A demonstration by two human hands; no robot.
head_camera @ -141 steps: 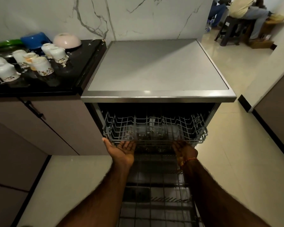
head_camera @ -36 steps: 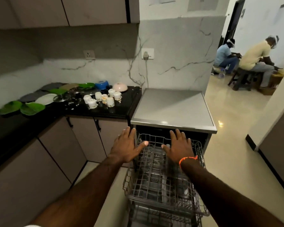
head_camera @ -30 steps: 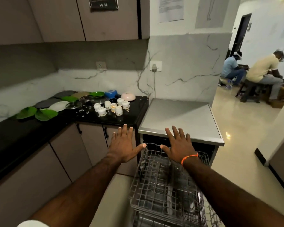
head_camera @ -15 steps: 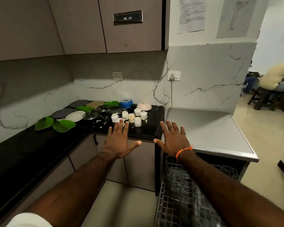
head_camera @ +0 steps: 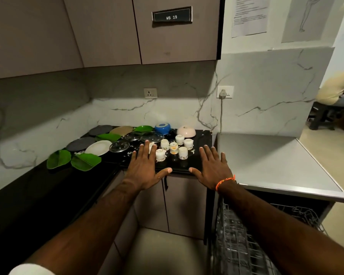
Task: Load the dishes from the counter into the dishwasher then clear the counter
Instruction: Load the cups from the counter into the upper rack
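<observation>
Both my hands are stretched out over the front edge of the black counter, fingers straight and spread, holding nothing. My left hand hovers just in front of several upturned white cups. My right hand is to the right of them. Behind the cups lie glass lids, an upturned blue bowl, an upturned pink bowl, green leaf-shaped plates, a white plate and grey plates. The dishwasher's wire rack is pulled out at lower right.
The dishwasher's steel top adjoins the counter on the right. Wall cabinets hang above the counter. A plug and cord run down the marble wall. A person sits on a stool in the room at far right.
My view has swung up and left from the dishwasher rack to the counter. Both hands left the rack and moved forward and left, now spread open near the cups.
</observation>
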